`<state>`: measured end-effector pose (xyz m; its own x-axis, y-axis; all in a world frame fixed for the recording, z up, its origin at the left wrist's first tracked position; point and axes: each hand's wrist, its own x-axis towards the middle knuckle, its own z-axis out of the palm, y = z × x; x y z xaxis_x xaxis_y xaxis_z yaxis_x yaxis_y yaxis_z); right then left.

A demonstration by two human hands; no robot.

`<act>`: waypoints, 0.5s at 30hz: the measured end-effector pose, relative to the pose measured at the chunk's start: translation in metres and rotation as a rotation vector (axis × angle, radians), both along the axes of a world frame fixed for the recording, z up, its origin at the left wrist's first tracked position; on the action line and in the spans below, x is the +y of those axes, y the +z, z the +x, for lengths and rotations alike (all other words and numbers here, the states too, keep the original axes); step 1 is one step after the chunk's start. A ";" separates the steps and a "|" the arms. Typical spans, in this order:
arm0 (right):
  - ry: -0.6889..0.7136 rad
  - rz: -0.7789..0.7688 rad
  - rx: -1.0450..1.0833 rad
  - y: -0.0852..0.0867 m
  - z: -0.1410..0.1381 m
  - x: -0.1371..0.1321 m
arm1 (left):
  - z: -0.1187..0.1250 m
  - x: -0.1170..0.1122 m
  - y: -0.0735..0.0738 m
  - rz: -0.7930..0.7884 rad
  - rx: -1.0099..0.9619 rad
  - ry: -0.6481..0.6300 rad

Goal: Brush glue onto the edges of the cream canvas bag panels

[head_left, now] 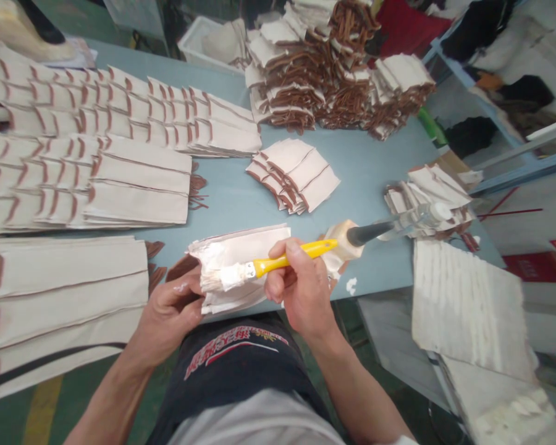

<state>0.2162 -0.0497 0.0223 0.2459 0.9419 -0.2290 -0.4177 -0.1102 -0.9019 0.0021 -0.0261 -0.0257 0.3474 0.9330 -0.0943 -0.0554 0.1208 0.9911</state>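
My right hand (296, 281) is closed round the yellow handle of a glue brush (278, 262). Its white, glue-laden bristles rest on the left end of a small stack of cream pieces (241, 253) at the table's front edge. My left hand (173, 309) presses down on the left end of that stack, fingers curled over its edge, next to a brown trim end. A cream glue bottle with a dark nozzle (352, 238) lies just behind the brush handle.
Rows of overlapping cream pieces with brown trim (97, 161) cover the left of the blue table (370, 167). A small fanned pile (294, 176) lies in the middle, tall stacks (333, 68) at the back, another pile (426, 201) and glue-coated boards (467, 309) at right.
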 end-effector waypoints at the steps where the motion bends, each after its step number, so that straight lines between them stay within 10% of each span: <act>1: -0.025 -0.004 -0.011 0.000 0.001 -0.002 | 0.001 0.001 0.001 0.008 -0.008 -0.008; 9: 0.044 -0.061 0.021 -0.002 -0.004 -0.016 | 0.009 0.010 0.005 -0.042 0.009 -0.019; 15: -0.168 -0.040 -0.058 -0.006 -0.001 -0.013 | 0.008 0.013 -0.001 -0.004 0.006 -0.040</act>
<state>0.2153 -0.0622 0.0160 0.4129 0.8769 -0.2460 -0.3806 -0.0793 -0.9213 0.0097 -0.0128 -0.0264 0.3837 0.9180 -0.1002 -0.0443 0.1267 0.9910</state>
